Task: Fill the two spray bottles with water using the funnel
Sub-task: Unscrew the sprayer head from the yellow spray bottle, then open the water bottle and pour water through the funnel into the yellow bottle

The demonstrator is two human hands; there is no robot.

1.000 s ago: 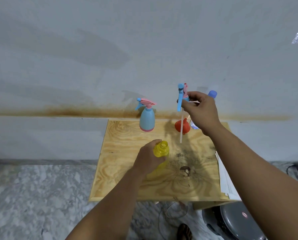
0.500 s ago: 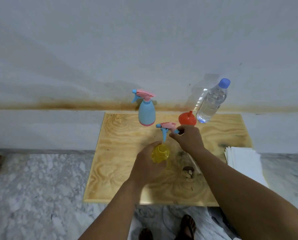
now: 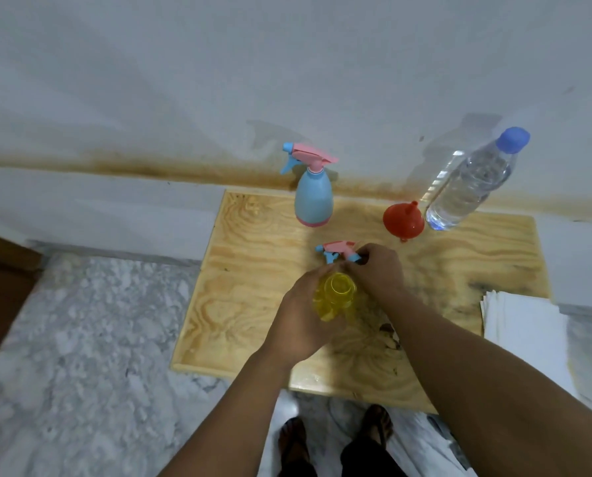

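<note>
Here left hand (image 3: pixel 301 318) grips translucent yellow bottle (image 3: pixel 336 297), neck open; right hand (image 3: pixel 373 270) pinches pink-blue plastic trigger head (image 3: pixel 337 250).

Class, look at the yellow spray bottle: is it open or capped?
Open. The yellow spray bottle, held by the left hand, shows a bare round mouth; the right hand holds its spray head on the table.

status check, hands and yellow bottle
Left hand grips open yellow spray bottle. Right hand holds its sprayer head at the board. Funnel untouched, nothing blocking.
</note>
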